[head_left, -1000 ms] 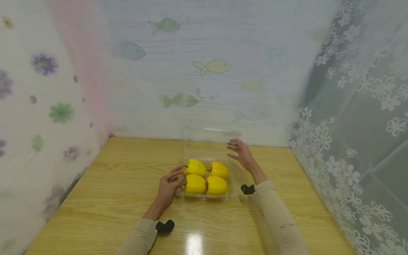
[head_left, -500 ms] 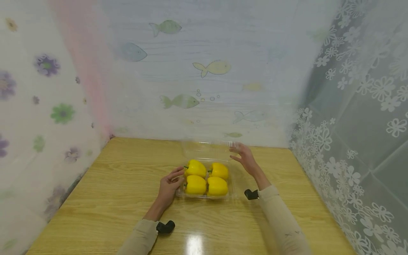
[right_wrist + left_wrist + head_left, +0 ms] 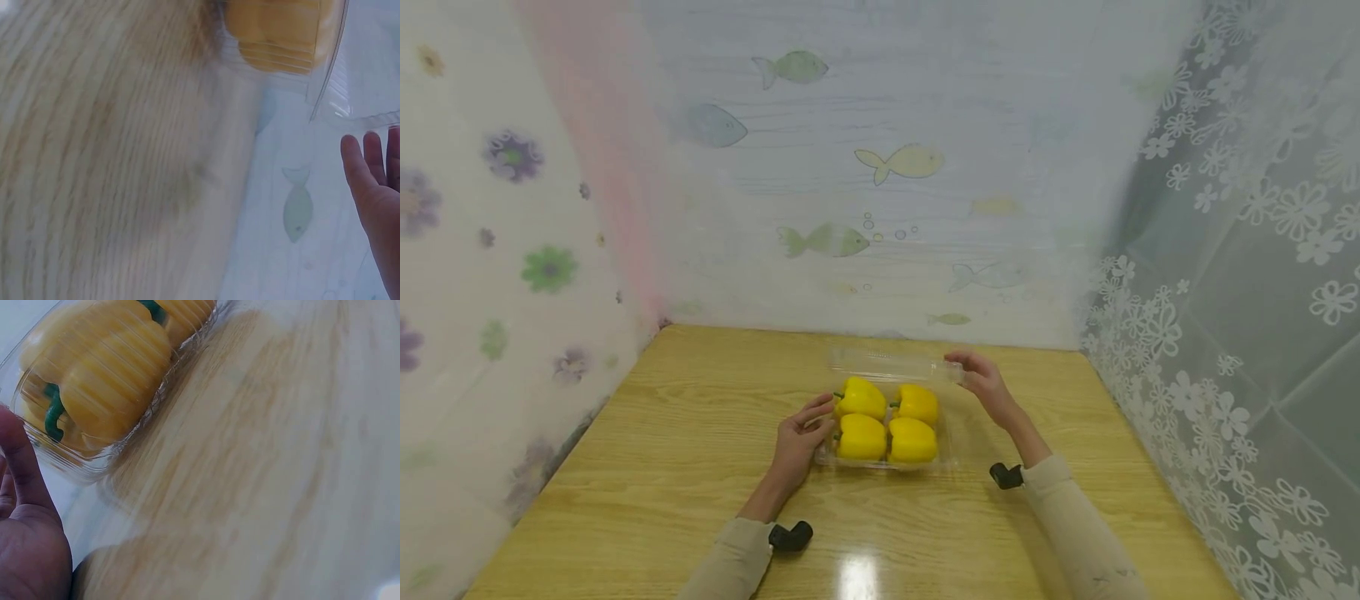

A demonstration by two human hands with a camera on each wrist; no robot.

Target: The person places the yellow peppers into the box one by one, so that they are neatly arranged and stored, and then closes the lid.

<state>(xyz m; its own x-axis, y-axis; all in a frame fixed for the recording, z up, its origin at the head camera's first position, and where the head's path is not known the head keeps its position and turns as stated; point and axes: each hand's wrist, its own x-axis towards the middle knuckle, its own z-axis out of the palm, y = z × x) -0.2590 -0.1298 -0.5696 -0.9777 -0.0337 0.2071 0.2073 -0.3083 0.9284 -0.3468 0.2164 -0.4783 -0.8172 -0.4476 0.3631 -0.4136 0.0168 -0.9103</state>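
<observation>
Several yellow bell peppers [image 3: 913,440] sit in two rows in a clear plastic clamshell container [image 3: 951,446] on the table. Its hinged lid [image 3: 887,365] stands tilted up along the far side. At the container's left side is my left hand [image 3: 797,437], its fingers extended along the wall. The left wrist view shows the thumb of the left hand [image 3: 31,531] straight against the container's rim. My right hand [image 3: 988,385] touches the lid's right end, fingers fairly straight. In the right wrist view, the fingertips of the right hand [image 3: 381,194] meet the lid's edge.
The wooden table [image 3: 700,400] ends at a wall covering [image 3: 760,292] printed with fish. A flowered covering [image 3: 497,275] hangs at the left, and a translucent flowered curtain [image 3: 1225,375] at the right. A small black device [image 3: 790,536] is on each wrist.
The lid has tilted forward and down from nearly upright toward the peppers. My right hand has moved with it, lower and slightly right. The left hand has stayed in place.
</observation>
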